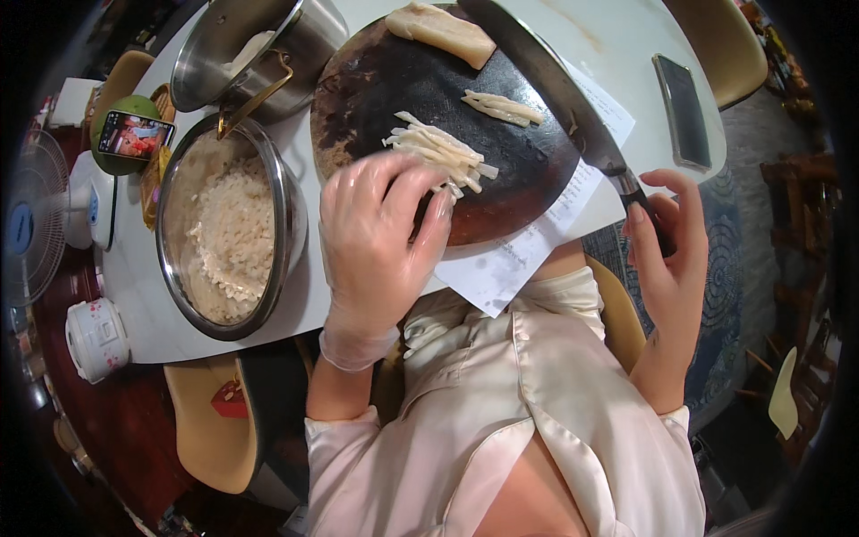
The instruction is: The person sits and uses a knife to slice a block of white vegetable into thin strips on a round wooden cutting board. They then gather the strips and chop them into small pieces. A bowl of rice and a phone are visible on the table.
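Observation:
On a round, dark wooden chopping board (402, 80) lies a loose pile of pale cut strips (439, 149). My left hand (386, 228), in a clear plastic glove, is at the pile's near edge with curled fingers; what its fingertips hold is hidden. A smaller bunch of strips (503, 109) lies further right. At the board's far edge rests an uncut pale block (439, 32), perhaps fat or meat. My bare right hand (664, 235) is on the dark handle of a large knife (557, 80), whose blade lies across the board's right side.
Left of the board stands a steel bowl (285, 235) of small pale pieces, with a tilted steel pot (322, 33) behind. Printed paper (496, 275) lies partly under the board. A phone (681, 111) lies at right; another phone (136, 136) leans on a green fruit (121, 164).

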Available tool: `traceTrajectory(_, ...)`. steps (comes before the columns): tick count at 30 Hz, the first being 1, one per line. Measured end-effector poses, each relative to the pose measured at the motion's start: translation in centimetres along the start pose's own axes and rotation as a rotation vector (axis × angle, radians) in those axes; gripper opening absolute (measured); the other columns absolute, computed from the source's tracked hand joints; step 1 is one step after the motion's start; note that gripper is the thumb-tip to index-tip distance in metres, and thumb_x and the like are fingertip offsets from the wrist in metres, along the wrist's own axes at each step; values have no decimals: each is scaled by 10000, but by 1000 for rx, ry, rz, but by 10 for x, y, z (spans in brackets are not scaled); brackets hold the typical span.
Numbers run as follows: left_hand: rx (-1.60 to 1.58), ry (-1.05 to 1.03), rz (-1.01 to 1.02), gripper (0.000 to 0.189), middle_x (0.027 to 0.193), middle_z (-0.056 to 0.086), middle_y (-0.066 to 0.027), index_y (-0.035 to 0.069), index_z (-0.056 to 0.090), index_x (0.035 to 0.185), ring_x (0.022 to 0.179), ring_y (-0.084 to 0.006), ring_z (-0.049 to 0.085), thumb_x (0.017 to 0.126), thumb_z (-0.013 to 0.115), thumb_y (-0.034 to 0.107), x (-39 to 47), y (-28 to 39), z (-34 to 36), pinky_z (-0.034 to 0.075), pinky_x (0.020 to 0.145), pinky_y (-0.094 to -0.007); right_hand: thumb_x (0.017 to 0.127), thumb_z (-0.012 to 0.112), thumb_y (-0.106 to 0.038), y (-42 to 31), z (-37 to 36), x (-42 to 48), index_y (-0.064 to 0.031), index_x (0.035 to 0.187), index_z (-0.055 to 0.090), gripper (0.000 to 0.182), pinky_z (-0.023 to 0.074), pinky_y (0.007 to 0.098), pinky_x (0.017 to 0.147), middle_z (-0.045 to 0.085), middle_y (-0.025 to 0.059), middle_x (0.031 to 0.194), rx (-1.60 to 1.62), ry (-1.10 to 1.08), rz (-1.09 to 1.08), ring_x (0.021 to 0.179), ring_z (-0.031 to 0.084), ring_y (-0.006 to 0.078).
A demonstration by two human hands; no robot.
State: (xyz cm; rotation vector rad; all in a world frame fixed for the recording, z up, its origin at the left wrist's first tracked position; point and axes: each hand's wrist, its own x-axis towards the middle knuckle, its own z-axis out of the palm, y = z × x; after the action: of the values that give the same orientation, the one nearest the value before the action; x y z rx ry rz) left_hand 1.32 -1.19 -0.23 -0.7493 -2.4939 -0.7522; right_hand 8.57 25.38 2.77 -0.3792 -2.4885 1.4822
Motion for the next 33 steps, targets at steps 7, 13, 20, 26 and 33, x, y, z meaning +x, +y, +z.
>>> traceTrajectory(7, 70, -126, 177, 178, 1115, 689, -79, 91, 745, 1072, 1057, -317, 642, 908, 736, 161, 74, -1, 35, 489, 932, -455, 1008, 654, -57, 18, -6, 11, -56, 1266, 559, 275, 366, 182, 538, 617, -2, 783, 203, -23, 115, 675, 532, 24)
traceTrajectory(13, -16, -296, 172, 142, 1075, 696, -71, 118, 757, 1019, 1018, -311, 651, 904, 750, 201, 94, -2, 53, 493, 910, -445, 1007, 645, -40, 30, -15, 11, -57, 1264, 564, 270, 371, 195, 538, 632, 3, 832, 287, -40, 220, 695, 543, 28)
traceTrajectory(20, 262, -391, 283, 118, 1012, 699, -80, 76, 723, 978, 1017, -319, 658, 917, 735, 176, 107, 5, 61, 482, 887, -467, 1000, 633, -37, 35, -18, 16, -57, 1257, 569, 266, 355, 202, 534, 615, 0, 822, 385, -53, 267, 689, 534, 26)
traceTrajectory(26, -37, -240, 118, 124, 1032, 706, -96, 14, 707, 1035, 924, -230, 668, 940, 728, 91, 109, -4, 24, 508, 839, -347, 976, 645, -35, 35, -19, 15, -39, 1224, 583, 255, 352, 228, 542, 625, 12, 777, 320, -42, 230, 672, 518, 44)
traceTrajectory(33, -155, 74, -153, 169, 1017, 688, -85, 44, 731, 1061, 889, -189, 652, 912, 721, -34, 50, 0, -13, 520, 804, -303, 915, 692, -28, 27, -32, 26, -20, 1132, 618, 230, 352, 251, 542, 596, 35, 707, 7, -130, -8, 611, 479, 59)
